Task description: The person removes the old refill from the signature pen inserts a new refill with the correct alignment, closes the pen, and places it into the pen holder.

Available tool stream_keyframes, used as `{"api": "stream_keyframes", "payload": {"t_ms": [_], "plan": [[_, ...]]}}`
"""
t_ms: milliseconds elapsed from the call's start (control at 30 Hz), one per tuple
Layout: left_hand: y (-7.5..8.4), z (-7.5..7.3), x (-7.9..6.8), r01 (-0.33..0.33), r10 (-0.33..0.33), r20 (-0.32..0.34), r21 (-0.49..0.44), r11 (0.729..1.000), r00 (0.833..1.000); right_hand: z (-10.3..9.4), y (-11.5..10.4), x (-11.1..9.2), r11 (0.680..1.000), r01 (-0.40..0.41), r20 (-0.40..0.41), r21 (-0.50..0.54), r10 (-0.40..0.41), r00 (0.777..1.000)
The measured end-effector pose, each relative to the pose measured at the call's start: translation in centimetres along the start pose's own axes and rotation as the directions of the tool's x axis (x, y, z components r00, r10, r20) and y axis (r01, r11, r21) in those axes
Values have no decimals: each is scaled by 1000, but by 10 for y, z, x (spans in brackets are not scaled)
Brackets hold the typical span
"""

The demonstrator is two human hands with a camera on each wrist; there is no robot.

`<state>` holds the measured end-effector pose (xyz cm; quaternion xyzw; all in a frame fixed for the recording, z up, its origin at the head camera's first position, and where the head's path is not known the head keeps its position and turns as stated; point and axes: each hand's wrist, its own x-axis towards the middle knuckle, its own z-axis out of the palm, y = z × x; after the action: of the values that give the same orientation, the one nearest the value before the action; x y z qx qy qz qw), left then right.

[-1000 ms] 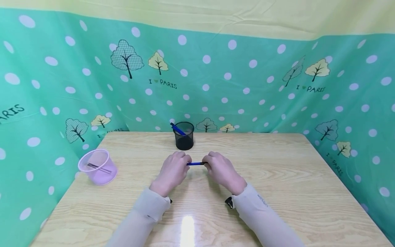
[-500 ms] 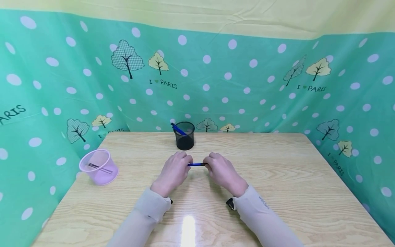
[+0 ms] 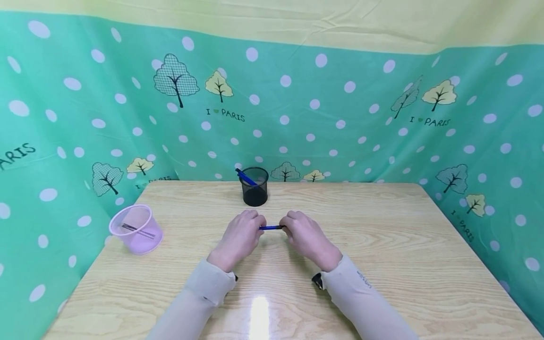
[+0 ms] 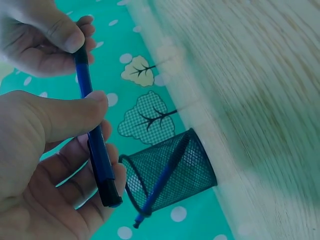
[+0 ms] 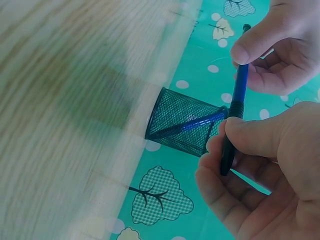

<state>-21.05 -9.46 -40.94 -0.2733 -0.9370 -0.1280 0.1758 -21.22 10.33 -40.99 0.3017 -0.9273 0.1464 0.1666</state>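
Note:
A blue pen with black ends (image 3: 270, 227) is held level between both hands, above the wooden table. My left hand (image 3: 241, 236) pinches its clip half between thumb and fingers; in the left wrist view the black clip end (image 4: 107, 192) rests along the fingers. On the other side my right hand (image 3: 307, 237) pinches the black grip near the tip, and the dark tip section (image 5: 228, 155) shows in the right wrist view. Beyond the hands stands a black mesh pen cup (image 3: 255, 194), with another blue pen (image 3: 245, 177) leaning in it.
At the left of the wooden table (image 3: 382, 264) a pink cup (image 3: 142, 241) stands tilted in view, with a few thin dark sticks (image 3: 138, 231) seen in it. A green dotted curtain (image 3: 323, 141) hangs behind the table and along both sides.
Both hands keep their hold on the pen in almost the same place. Only a very slight shift of the whole view is seen; the cups stand as before.

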Motion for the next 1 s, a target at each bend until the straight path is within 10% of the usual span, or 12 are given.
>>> {"api": "stream_keyframes", "payload": {"t_ms": [1000], "plan": [[0, -6, -1, 34, -31, 85, -39, 999, 996, 0, 0, 0, 997, 69, -47, 43, -67, 997]]}}
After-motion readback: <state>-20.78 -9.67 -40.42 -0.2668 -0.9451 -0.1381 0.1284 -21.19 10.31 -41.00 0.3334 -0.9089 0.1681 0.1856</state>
